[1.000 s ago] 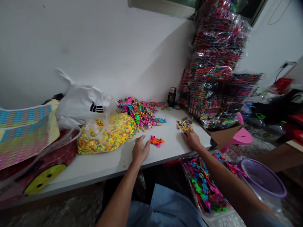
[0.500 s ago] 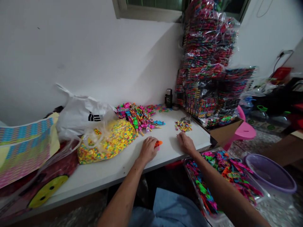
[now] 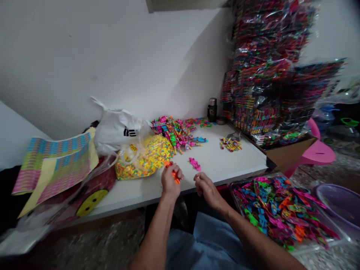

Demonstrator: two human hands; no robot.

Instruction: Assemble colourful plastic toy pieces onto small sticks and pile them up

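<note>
My left hand is closed around a small orange plastic piece, which sticks out past the fingers on both sides. To its right, my right hand has thumb and forefinger pinched together. A tiny pale tip shows at that pinch, too small to name. On the table just beyond the hands lies a pink plastic piece, touched by neither. Farther right is a small pile of short yellow and red sticks. A heap of colourful plastic pieces lies at the back.
A clear bag of yellow beads and a white carrier bag stand left on the white table. Sticker sheets lie beyond them. A bin of plastic pieces is low right; wrapped packs tower behind. A flask stands near the wall.
My right hand has come back from the stick pile towards my left. My left hand has lifted the orange piece, and the pink piece now lies uncovered on the table. The view has shifted.
</note>
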